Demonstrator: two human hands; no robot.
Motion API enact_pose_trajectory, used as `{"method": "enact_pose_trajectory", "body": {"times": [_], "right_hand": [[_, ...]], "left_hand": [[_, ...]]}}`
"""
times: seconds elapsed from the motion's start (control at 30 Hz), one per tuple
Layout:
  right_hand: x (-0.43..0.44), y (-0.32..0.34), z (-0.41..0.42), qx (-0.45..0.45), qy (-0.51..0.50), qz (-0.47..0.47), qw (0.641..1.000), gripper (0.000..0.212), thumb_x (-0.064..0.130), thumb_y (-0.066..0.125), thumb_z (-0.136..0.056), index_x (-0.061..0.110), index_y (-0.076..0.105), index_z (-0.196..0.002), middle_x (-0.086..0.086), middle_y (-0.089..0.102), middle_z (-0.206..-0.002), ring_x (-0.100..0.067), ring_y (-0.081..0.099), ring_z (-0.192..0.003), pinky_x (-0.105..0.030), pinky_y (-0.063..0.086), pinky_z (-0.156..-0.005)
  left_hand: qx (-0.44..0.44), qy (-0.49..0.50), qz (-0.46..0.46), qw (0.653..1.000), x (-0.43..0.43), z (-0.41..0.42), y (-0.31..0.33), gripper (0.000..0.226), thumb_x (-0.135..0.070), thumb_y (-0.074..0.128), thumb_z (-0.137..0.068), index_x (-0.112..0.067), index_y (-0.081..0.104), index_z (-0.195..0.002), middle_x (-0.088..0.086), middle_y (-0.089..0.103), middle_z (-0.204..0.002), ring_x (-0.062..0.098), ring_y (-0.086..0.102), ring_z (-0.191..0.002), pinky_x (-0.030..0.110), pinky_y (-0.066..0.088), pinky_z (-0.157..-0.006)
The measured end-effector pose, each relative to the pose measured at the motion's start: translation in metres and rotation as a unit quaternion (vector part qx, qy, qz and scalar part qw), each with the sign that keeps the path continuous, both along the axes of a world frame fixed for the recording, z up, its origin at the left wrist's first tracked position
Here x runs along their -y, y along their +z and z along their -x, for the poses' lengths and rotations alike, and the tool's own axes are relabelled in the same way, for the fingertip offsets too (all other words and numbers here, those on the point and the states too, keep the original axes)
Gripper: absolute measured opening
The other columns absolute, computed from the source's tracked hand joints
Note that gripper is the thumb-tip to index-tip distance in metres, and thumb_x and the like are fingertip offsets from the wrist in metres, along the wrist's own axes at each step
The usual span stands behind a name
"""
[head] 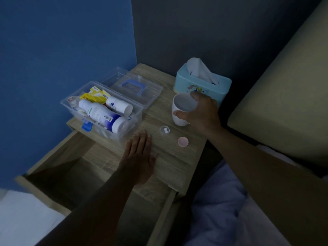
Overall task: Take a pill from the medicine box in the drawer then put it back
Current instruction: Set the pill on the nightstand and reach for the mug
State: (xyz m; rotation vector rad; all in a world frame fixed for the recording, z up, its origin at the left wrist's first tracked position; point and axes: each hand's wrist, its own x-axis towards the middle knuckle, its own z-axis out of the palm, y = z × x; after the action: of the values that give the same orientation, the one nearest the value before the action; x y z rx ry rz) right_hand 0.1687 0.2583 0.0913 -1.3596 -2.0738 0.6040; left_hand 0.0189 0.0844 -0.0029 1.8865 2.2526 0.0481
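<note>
While the right hand (200, 112) wraps the white cup (182, 110) at about 2 o'clock on the counter (159, 157), the left hand (140, 155) lies flat, fingers spread wide, holding nothing. Small clear dish (164, 130) with two white pills sits between them — pink cap (183, 141) at its 4 o'clock. Medicine box (104, 110) sits open at 10 o'clock — the drawer (74, 167) below is pulled out.
</note>
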Motion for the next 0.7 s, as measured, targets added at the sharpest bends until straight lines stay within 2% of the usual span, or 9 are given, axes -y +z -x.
{"method": "enact_pose_trajectory", "body": {"times": [0.2,0.37,0.5,0.6,0.67,0.7], "right_hand": [[0.003,-0.011,-0.001,0.001,-0.016,0.025,1.0,0.086,0.048,0.088,-0.058,0.014,0.057,-0.13,-0.003,0.06,-0.124,-0.015,0.052,-0.11,-0.025,0.037,-0.084],[0.006,-0.014,0.002,0.005,-0.016,0.014,1.0,0.077,0.044,0.089,-0.06,0.012,0.059,-0.124,-0.005,0.061,-0.119,-0.011,0.048,-0.102,-0.026,0.035,-0.081],[0.007,-0.014,0.002,0.018,-0.002,0.019,1.0,0.081,0.04,0.088,-0.064,0.012,0.052,-0.131,-0.007,0.056,-0.128,-0.023,0.05,-0.119,-0.028,0.036,-0.088],[0.012,-0.01,0.001,0.064,0.035,0.035,0.997,0.103,0.035,0.085,-0.07,0.016,0.025,-0.151,-0.01,0.033,-0.153,-0.027,0.029,-0.141,-0.035,0.032,-0.107],[0.018,-0.003,0.002,0.122,0.075,0.007,0.99,0.111,0.034,0.082,-0.074,0.017,0.009,-0.156,-0.011,0.004,-0.164,-0.029,0.003,-0.151,-0.041,0.014,-0.12],[0.022,0.001,0.003,0.13,0.097,-0.018,0.987,0.108,0.034,0.079,-0.078,0.017,0.008,-0.156,-0.01,-0.005,-0.165,-0.028,-0.006,-0.151,-0.04,0.006,-0.12]], "left_hand": [[0.007,-0.001,0.009,1.0,-0.001,0.001,0.0,0.07,-0.05,0.016,-0.099,-0.013,-0.004,-0.154,0.012,-0.01,-0.163,0.027,-0.008,-0.15,0.046,0.002,-0.121],[0.009,-0.003,0.01,1.0,-0.002,0.001,-0.001,0.071,-0.051,0.018,-0.098,-0.013,-0.004,-0.154,0.012,-0.009,-0.163,0.027,-0.008,-0.15,0.046,0.003,-0.121],[0.009,-0.005,0.005,1.0,-0.002,0.002,-0.004,0.072,-0.052,0.018,-0.098,-0.013,-0.002,-0.154,0.013,-0.006,-0.163,0.027,-0.006,-0.15,0.045,0.002,-0.122],[0.031,0.003,0.023,0.999,-0.005,0.004,-0.005,0.073,-0.054,0.019,-0.097,-0.015,-0.006,-0.154,0.011,-0.009,-0.163,0.026,-0.009,-0.15,0.044,-0.003,-0.121],[0.062,-0.01,0.051,0.997,-0.007,0.01,0.0,0.074,-0.053,0.024,-0.097,-0.018,-0.008,-0.154,0.009,-0.011,-0.163,0.025,-0.012,-0.149,0.045,-0.003,-0.121],[0.076,-0.027,0.062,0.995,-0.006,0.015,0.004,0.074,-0.05,0.028,-0.098,-0.019,-0.008,-0.154,0.007,-0.011,-0.163,0.025,-0.011,-0.149,0.045,-0.002,-0.121]]}}
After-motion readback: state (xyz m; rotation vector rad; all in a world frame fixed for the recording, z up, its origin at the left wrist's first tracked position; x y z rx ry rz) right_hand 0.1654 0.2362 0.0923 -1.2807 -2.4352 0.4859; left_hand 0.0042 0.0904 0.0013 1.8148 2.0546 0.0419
